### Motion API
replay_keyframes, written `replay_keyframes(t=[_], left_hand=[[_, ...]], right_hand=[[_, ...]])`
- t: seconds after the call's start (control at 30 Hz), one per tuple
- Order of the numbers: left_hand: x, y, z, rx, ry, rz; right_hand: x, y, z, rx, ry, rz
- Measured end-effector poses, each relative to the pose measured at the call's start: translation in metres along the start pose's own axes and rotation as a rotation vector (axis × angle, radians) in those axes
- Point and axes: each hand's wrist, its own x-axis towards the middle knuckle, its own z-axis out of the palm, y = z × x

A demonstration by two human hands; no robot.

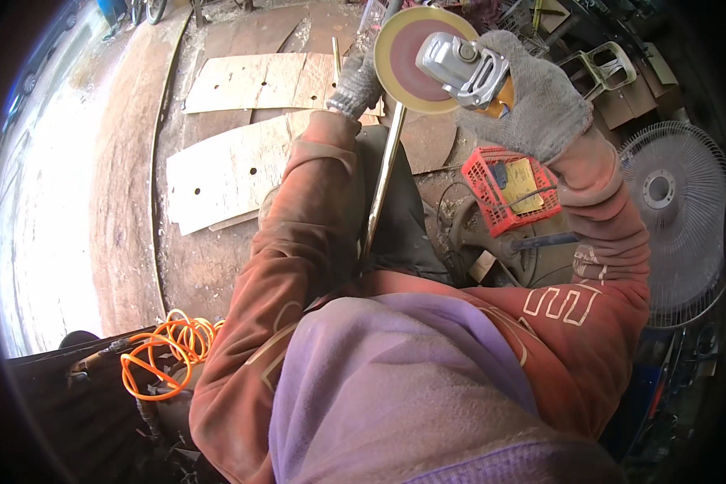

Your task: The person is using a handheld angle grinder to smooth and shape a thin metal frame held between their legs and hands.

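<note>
The right hand (540, 101), in a grey knitted work glove, has its fingers wrapped tight round the body of a silver-headed angle grinder with an orange casing (468, 73); the tool's round yellowish grinding disc with a reddish centre (415, 60) is raised at the top middle of the view, face toward the camera, just above the upper end of a long, slim, shiny metal rod (383, 177); the left hand (356, 85), gloved alike, is closed about that upper end, partly behind the disc, so its fingertips cannot be made out; the rod slants down from there to the person's lap, between the rust-red sleeves; whether disc and rod touch cannot be told. By the look of it, the step in hand is bringing the disc to the rod's end for grinding; the next move would call for a steady hold on the rod, a firm right-hand grasp against kick, and the disc's edge set lightly on the metal, clear of the left glove. Around lie pale perforated sheet-metal offcuts (242, 161) on the rusty floor, a red plastic mesh basket (512, 189), a white standing fan (673, 210) at right, and a coiled orange hose (165, 351) at lower left.
</note>
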Motion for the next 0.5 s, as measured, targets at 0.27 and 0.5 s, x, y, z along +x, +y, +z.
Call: replay_keyframes(t=[0.27, 0.5], left_hand=[[-0.004, -0.009, 0.013, 0.494, 0.193, 0.402], [-0.001, 0.002, -0.002, 0.266, 0.146, 0.265]], right_hand=[[-0.006, 0.001, 0.001, 0.012, -0.016, 0.037], [-0.001, 0.002, -0.002, 0.022, 0.031, 0.005]])
